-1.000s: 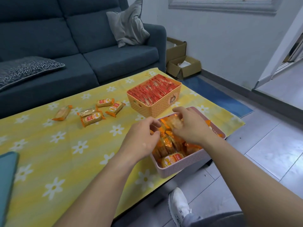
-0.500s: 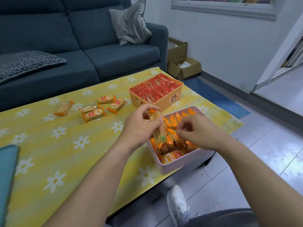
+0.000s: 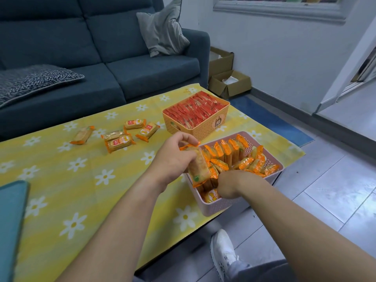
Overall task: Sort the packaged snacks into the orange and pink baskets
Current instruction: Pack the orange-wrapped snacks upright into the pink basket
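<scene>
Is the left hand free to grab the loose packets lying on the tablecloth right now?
Probably not yet: the left hand grips a packet at the pink basket. The way to the loose packets looks open once it lets go.

**Layout, referred to the front basket.** The front basket (image 3: 215,206) stands on the table (image 3: 81,190) and contains the standing packets (image 3: 230,151).

- **Directly behind it, just apart:** the rear basket (image 3: 203,127), filled with the rear packets (image 3: 195,110).
- **Behind it and to its left, on the table:** four loose packets (image 3: 119,142) in a cluster, with a fifth packet (image 3: 82,135) farther left.
- **Over its left rim:** the left hand (image 3: 173,159), gripping the held packet (image 3: 198,167).
- **Inside it, at the near end:** the right hand (image 3: 230,184), fingers hidden among the packets.
- **Far behind it:** the sofa (image 3: 101,58), bearing a cushion (image 3: 162,27).
- **Behind it and to its right, on the floor:** two cardboard boxes (image 3: 230,82).
- **Before it, on the floor:** a shoe (image 3: 223,253).
</scene>
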{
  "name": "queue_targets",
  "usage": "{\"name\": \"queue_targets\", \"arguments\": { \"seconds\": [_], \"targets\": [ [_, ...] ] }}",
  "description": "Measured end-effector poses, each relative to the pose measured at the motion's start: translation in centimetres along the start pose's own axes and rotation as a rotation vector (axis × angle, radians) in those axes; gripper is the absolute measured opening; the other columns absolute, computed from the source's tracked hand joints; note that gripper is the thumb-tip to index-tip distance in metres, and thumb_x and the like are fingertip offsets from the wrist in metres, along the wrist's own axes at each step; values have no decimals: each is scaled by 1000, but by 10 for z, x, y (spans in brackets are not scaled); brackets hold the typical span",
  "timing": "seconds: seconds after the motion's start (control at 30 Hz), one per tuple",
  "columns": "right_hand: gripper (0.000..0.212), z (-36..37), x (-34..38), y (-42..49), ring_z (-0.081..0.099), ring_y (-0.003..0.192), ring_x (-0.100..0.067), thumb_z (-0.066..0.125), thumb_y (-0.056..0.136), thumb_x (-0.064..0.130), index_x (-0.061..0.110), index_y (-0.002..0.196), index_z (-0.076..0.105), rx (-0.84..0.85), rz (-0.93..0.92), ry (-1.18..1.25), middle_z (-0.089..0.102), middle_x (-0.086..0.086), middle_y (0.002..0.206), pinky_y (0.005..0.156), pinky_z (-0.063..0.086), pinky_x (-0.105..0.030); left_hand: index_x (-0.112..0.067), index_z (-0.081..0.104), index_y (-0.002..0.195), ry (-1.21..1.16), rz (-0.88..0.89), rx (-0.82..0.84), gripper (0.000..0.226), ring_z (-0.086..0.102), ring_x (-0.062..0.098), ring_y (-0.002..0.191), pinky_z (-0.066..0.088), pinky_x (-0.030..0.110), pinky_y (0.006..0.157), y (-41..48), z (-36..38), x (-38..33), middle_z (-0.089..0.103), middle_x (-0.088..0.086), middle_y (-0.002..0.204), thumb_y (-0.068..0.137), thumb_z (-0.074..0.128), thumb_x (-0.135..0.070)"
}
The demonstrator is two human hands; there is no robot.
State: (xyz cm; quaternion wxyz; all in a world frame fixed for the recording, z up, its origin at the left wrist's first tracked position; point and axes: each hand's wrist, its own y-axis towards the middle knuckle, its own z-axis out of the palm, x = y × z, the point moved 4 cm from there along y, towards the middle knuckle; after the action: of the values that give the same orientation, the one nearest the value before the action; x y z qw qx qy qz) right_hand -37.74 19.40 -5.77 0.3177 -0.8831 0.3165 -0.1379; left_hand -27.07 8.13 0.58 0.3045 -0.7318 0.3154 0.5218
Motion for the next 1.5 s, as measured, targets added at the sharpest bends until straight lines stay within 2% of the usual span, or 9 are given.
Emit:
{"name": "queue_targets", "arguments": {
  "seconds": [0.37,0.57,0.63,0.8,0.93,1.07,1.27,1.4,1.5],
  "targets": [
    [16,4,-7,5,46,66,-24,55,87,14,13,71,55,-110,35,169,49,-3,69,61,38,-33,-18,65,102,-87,-36,43,21,65,13,76,61,40,74,1,-1,0,63,5,104,88,63,-2],
    [38,-9,-14,-13,48,61,-21,65,86,7,21,61,40,-233,-13,250,49,-3,64,54,41,-30,-29,68,108,-57,-15,113,46,69,34,97,59,54,87,-2,-3,-1,63,16,117,82,62,9],
    [14,-17,-20,-20,54,67,-19,73,85,15,11,79,61,-280,-16,283,61,-5,77,58,46,-30,-28,65,117,-82,-26,126,50,69,31,92,59,53,90,0,-3,1,64,13,109,83,65,9],
    [43,-33,-42,-37,57,82,-13,87,75,24,23,103,55,-383,-71,435,59,5,94,59,41,-24,-15,65,119,-54,-33,151,42,66,19,83,58,37,84,4,4,3,69,15,103,84,69,8],
    [27,-40,-57,-44,58,79,-2,73,81,6,29,95,69,-476,-189,432,63,12,95,58,43,-16,-20,73,109,130,67,259,41,65,13,85,53,32,83,0,9,0,74,14,105,82,68,9],
    [45,-40,-56,-47,65,86,-16,56,81,-7,35,78,69,-532,-270,439,62,11,98,67,59,-40,-23,77,93,243,137,381,45,64,25,84,52,39,78,-5,13,-4,73,4,94,75,58,13],
    [47,-34,-61,-39,56,89,-9,48,82,-10,32,79,70,-484,-302,412,58,19,93,61,42,-23,-22,76,82,317,172,486,46,63,43,98,53,58,90,-5,19,-2,68,21,100,77,55,19],
    [49,-32,-60,-38,48,77,4,47,84,-12,32,76,68,-464,-295,427,55,18,98,57,34,-16,-26,75,79,490,190,504,45,63,29,83,52,44,78,-2,21,1,71,11,89,74,50,12],
    [48,-33,-56,-38,55,84,-4,47,84,-11,30,76,69,-460,-322,427,59,14,103,61,40,-21,-28,72,83,664,142,462,45,54,3,62,43,22,58,1,24,7,65,-13,69,80,49,11]
  ]
}}
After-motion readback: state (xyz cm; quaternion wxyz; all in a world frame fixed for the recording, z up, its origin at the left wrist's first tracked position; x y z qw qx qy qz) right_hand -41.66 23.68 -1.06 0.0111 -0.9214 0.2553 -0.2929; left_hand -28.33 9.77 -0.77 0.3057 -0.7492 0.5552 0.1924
